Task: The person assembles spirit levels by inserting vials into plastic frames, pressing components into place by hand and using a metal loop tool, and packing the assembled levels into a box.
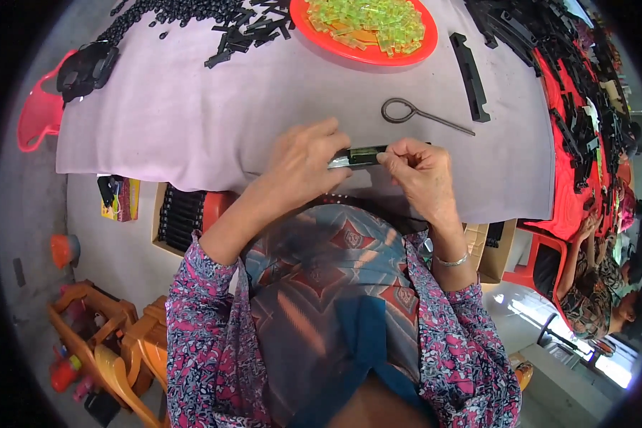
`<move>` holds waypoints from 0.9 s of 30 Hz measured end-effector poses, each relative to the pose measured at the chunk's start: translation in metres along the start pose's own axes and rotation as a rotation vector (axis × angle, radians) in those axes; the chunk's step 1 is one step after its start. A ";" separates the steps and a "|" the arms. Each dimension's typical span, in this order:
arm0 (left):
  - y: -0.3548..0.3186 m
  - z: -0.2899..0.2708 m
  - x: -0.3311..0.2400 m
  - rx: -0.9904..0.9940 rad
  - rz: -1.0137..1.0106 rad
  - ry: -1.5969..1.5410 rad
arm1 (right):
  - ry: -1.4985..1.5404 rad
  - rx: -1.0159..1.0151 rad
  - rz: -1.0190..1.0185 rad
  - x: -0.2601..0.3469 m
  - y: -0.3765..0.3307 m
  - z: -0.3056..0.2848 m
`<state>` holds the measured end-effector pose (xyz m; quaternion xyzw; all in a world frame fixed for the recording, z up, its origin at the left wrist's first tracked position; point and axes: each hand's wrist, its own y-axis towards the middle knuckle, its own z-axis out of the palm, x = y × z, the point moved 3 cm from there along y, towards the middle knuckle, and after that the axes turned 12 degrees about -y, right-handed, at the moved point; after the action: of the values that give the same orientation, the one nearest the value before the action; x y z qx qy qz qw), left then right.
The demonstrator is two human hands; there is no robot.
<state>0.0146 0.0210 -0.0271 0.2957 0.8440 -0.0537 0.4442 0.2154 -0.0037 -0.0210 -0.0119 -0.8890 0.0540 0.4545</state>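
Observation:
Just above the near edge of the cloth-covered table, both hands grip a short black plastic bar (364,155) with a yellow-green strip showing in it. My left hand (303,158) is closed round its left end, where a pale, shiny patch shows. At the other end, my right hand (422,175) pinches with thumb and forefinger; what lies under those fingertips is hidden. Beyond the right hand lies a metal rod with a ring handle (442,122). Farther right is a longer, notched black bar (469,78). A red plate (364,58) at the far side holds many clear yellow-green pieces (367,21).
Small black parts (171,8) and short black strips (257,32) lie at the far left. Cartons (160,232) stand below the table edge, and a pink chair (39,118) at left. Another person (588,299) sits by a red-covered table (538,207) heaped with black bars.

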 end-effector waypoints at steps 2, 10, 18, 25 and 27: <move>0.001 -0.002 -0.001 -0.035 0.039 -0.021 | -0.020 0.012 0.005 0.002 0.002 0.002; 0.001 -0.001 -0.002 -0.042 -0.012 -0.045 | -0.107 -0.076 0.056 0.006 0.007 0.008; 0.000 -0.004 -0.001 -0.037 -0.002 -0.042 | -0.250 -0.134 0.062 0.017 0.006 0.010; 0.005 -0.006 0.003 0.043 -0.048 -0.173 | -0.392 -0.161 0.091 0.017 0.007 0.011; 0.009 -0.004 0.006 0.035 -0.048 -0.205 | -0.397 -0.175 0.086 0.017 0.007 0.011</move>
<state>0.0136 0.0323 -0.0279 0.2761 0.7999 -0.1087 0.5216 0.1962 0.0034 -0.0149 -0.0783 -0.9610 -0.0029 0.2653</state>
